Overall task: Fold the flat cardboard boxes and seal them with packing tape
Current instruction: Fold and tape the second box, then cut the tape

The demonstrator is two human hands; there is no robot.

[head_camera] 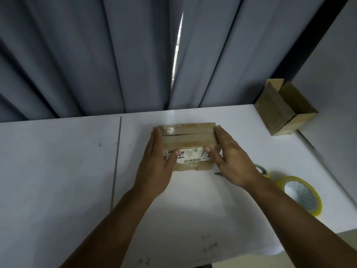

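Squarely between the palms, the cardboard box (pixel 188 140) sits on the surface (pixel 58 171), long axis left to right, left hand (pixel 156 163) and right hand (pixel 231 161) flat-fingered against its ends, clasping nothing, while the tape roll (pixel 301 194) lies nearer the right hand, which half hides something smaller beside it.

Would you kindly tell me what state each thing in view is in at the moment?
Centre box: flaps folded down, dark seam showing
Second box: upright, top flaps open
Tape roll: lying flat, untouched
Left hand: fingers straight, pressing box side
Right hand: fingers straight, pressing opposite side
Curtain: parted by a narrow gap
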